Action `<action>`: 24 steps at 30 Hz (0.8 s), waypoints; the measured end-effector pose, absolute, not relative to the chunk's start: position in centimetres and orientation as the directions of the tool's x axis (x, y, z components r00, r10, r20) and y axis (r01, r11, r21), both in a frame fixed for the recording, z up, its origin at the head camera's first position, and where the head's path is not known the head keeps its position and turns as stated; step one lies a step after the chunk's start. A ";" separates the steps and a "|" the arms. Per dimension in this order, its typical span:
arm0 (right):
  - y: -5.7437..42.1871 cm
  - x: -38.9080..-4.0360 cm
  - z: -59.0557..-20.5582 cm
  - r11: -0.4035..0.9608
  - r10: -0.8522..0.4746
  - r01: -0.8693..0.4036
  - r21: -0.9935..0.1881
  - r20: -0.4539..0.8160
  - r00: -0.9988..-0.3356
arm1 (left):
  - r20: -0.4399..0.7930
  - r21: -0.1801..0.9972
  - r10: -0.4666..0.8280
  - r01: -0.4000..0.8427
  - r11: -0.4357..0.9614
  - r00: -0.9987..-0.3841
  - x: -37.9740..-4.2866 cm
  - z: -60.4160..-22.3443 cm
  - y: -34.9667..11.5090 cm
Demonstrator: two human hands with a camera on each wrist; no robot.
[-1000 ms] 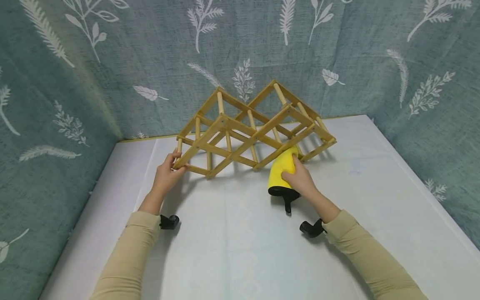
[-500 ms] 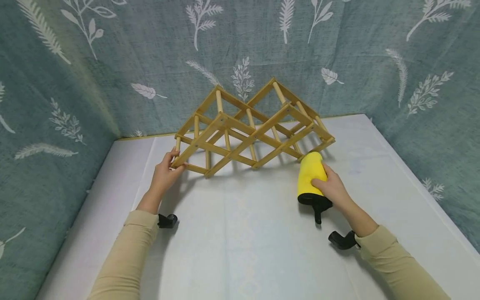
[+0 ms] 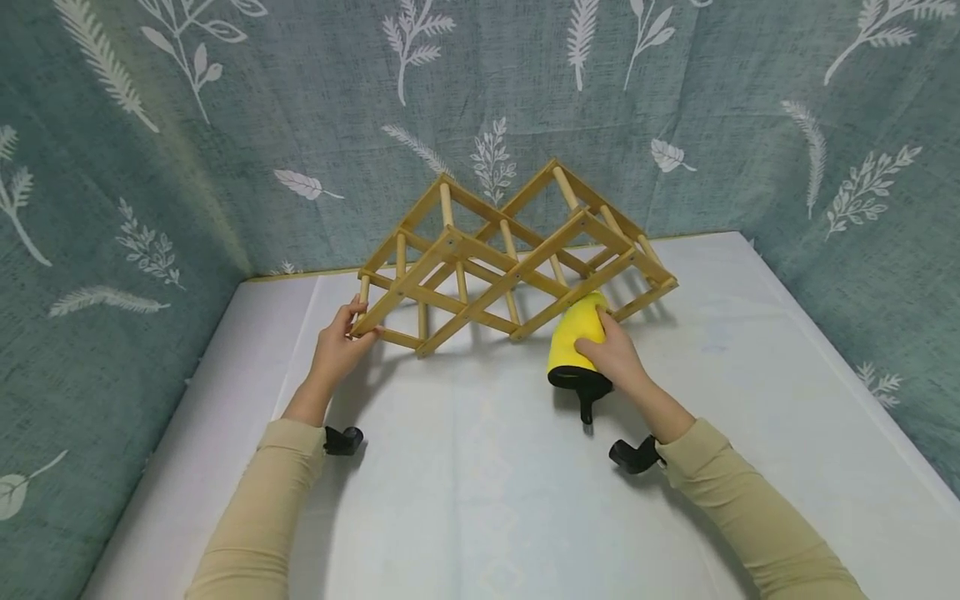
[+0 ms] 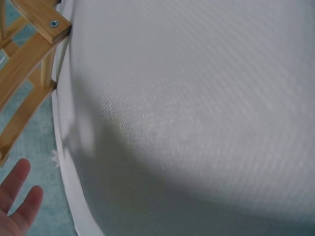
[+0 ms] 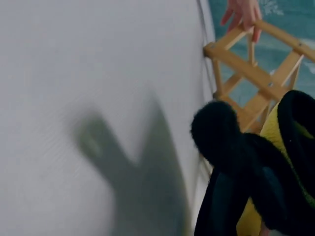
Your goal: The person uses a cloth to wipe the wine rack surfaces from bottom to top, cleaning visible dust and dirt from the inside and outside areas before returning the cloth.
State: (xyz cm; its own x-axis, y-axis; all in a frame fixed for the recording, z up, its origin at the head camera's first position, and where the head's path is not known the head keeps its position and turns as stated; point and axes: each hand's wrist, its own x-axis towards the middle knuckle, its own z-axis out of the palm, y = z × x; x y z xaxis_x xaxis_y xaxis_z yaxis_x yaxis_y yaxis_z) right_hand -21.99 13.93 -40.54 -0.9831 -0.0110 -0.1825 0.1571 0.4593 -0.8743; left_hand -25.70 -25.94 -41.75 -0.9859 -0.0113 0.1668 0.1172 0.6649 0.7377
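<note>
A folding wooden wine rack [image 3: 517, 271] with crossed slats and dowels stands at the back of the table, its left end toward me. My left hand [image 3: 340, 342] grips its lower left corner, thumb at the front and fingers at the end dowel. My right hand [image 3: 615, 350] holds a soft yellow sleeve-like cloth [image 3: 573, 342] with a black-edged open end and a short black piece hanging from it. Its upper end lies against the rack's lower front slat, partly hidden behind it. In the right wrist view, the fuzzy black edging [image 5: 216, 132] fills the lower right.
White cloth covers the table [image 3: 465, 492]. Green leaf-patterned fabric [image 3: 322, 108] hangs close behind the rack and along both sides. Black camera mounts [image 3: 633, 456] sit at both wrists, low over the table.
My right hand first slid the yellow cloth rightward along the rack's lower front, then brought it back left. The left hand keeps its grip on the rack, which stays in place.
</note>
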 end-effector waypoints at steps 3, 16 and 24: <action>13.5 -21.9 -39.9 0.439 -0.029 0.145 -0.887 -0.175 -0.984 | 0.160 0.736 -0.014 0.110 0.668 -0.987 -25.7 -41.6 -25.8; 12.8 -19.5 -38.3 0.420 -0.029 0.083 -0.904 -0.105 -0.994 | 0.140 0.729 -0.010 0.096 0.678 -0.990 -25.7 -41.5 -25.8; 10.4 -20.9 -37.1 0.355 -0.007 0.092 -0.930 -0.101 -0.995 | 0.133 0.714 -0.017 0.084 0.695 -0.991 -25.7 -41.6 -25.8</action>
